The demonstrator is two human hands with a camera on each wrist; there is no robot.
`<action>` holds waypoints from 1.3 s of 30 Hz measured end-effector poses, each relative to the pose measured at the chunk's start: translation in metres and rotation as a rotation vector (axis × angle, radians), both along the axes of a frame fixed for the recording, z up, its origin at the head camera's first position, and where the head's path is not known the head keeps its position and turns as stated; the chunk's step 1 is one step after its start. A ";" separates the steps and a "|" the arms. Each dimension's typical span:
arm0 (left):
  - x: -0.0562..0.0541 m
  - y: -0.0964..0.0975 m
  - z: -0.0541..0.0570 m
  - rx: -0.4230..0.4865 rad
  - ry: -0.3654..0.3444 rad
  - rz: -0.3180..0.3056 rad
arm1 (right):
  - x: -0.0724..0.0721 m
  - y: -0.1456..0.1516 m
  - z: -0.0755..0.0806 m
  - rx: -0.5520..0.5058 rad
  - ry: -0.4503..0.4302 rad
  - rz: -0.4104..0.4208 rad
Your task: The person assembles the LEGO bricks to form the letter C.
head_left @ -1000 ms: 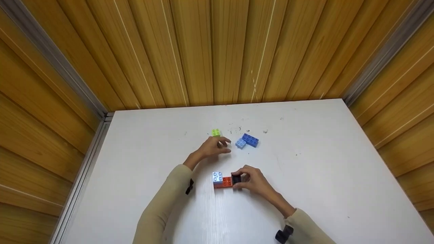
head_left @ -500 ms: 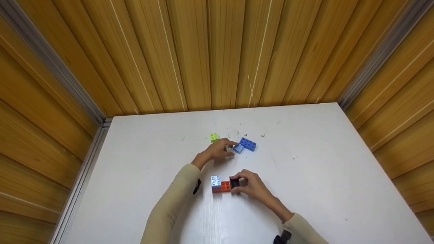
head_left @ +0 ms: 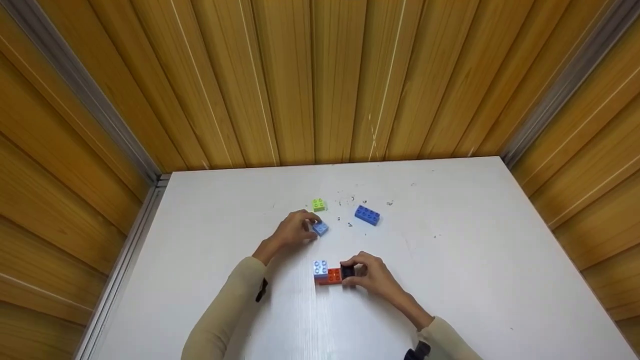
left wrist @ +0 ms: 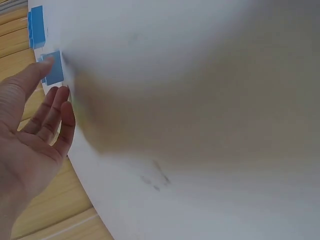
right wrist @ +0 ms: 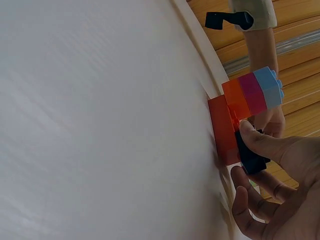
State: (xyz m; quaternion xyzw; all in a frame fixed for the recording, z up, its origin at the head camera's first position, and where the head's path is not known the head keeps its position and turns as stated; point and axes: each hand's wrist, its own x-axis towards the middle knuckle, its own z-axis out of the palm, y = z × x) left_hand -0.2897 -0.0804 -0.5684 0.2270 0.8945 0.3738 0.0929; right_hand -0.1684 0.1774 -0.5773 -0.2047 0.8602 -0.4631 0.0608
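Note:
My left hand (head_left: 295, 228) pinches a small light blue brick (head_left: 321, 228) between thumb and fingers, low over the white table; the left wrist view shows the thumb against this light blue brick (left wrist: 55, 69). Nearer me, my right hand (head_left: 374, 272) grips a black brick (head_left: 347, 271) on the right end of a long red brick (right wrist: 221, 127). On the red brick's other end rises a stack: an orange brick (right wrist: 236, 98), a magenta brick (right wrist: 252, 93) and a light blue brick (right wrist: 268, 87) on top.
Just beyond my left hand lies a lime green brick (head_left: 318, 204). A dark blue eight-stud brick (head_left: 367, 215) is farther right. Wooden panel walls (head_left: 330, 90) stand behind and beside the white table (head_left: 450, 280).
My left hand reached the small light blue brick, took hold of it and drew it left, away from the dark blue brick. My right hand stays on the black brick.

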 end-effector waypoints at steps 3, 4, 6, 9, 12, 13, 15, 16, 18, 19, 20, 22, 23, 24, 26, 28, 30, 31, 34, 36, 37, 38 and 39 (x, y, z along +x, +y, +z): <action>0.005 -0.017 -0.002 0.001 -0.004 0.057 | 0.000 0.000 0.000 0.005 0.003 0.007; 0.006 -0.022 -0.002 0.004 0.001 0.074 | 0.000 0.000 0.000 0.003 0.004 0.009; 0.009 -0.031 -0.004 0.013 0.013 0.098 | -0.001 0.000 -0.001 0.000 0.006 0.011; 0.013 -0.041 -0.004 0.018 0.015 0.129 | -0.002 0.000 -0.001 -0.012 0.007 0.012; 0.017 -0.045 -0.003 -0.003 0.010 0.142 | -0.001 0.001 -0.001 -0.024 0.000 0.012; 0.018 -0.046 -0.003 -0.014 0.009 0.148 | -0.001 0.001 -0.001 -0.027 -0.004 0.013; 0.020 -0.048 -0.002 -0.040 0.010 0.155 | -0.001 0.001 -0.001 -0.029 -0.008 0.016; 0.021 -0.049 -0.002 -0.047 0.012 0.155 | -0.001 0.001 -0.001 -0.028 -0.005 0.018; 0.023 -0.050 -0.002 -0.053 0.018 0.154 | -0.001 0.001 -0.001 -0.023 -0.002 0.015; 0.024 -0.051 -0.002 -0.048 0.018 0.152 | -0.001 0.001 -0.001 -0.020 0.000 0.014; 0.025 -0.052 -0.002 -0.042 0.013 0.152 | -0.001 0.001 -0.001 -0.015 0.004 0.013; 0.027 -0.054 -0.003 -0.031 0.013 0.152 | -0.001 0.001 -0.001 -0.007 0.004 0.010; 0.029 -0.056 -0.004 -0.026 0.012 0.149 | -0.001 0.001 -0.001 -0.001 -0.005 0.005; 0.031 -0.058 -0.004 -0.026 0.014 0.146 | -0.001 -0.001 -0.001 0.005 -0.013 0.003; 0.035 -0.062 -0.003 -0.035 0.016 0.141 | -0.001 -0.003 -0.001 0.002 -0.022 0.004; 0.040 -0.066 -0.002 -0.044 0.012 0.143 | -0.001 -0.007 -0.001 -0.010 -0.036 0.011; 0.044 -0.069 -0.001 -0.052 0.006 0.151 | -0.002 -0.010 -0.002 -0.027 -0.033 0.024; 0.046 -0.070 0.000 -0.050 0.002 0.153 | -0.002 -0.011 -0.002 -0.036 -0.029 0.029; 0.049 -0.064 0.005 -0.027 -0.001 0.138 | -0.001 -0.009 -0.002 -0.042 -0.024 0.021; 0.049 -0.058 0.010 0.008 0.006 0.106 | 0.000 -0.005 -0.001 -0.038 -0.018 0.007; 0.049 -0.055 0.014 0.027 0.010 0.086 | 0.000 -0.004 -0.001 -0.036 -0.015 0.002; 0.050 -0.052 0.018 0.050 0.014 0.067 | 0.000 -0.002 0.000 -0.033 -0.012 -0.003; 0.050 -0.050 0.022 0.074 0.022 0.047 | 0.000 -0.001 0.000 -0.030 -0.010 -0.007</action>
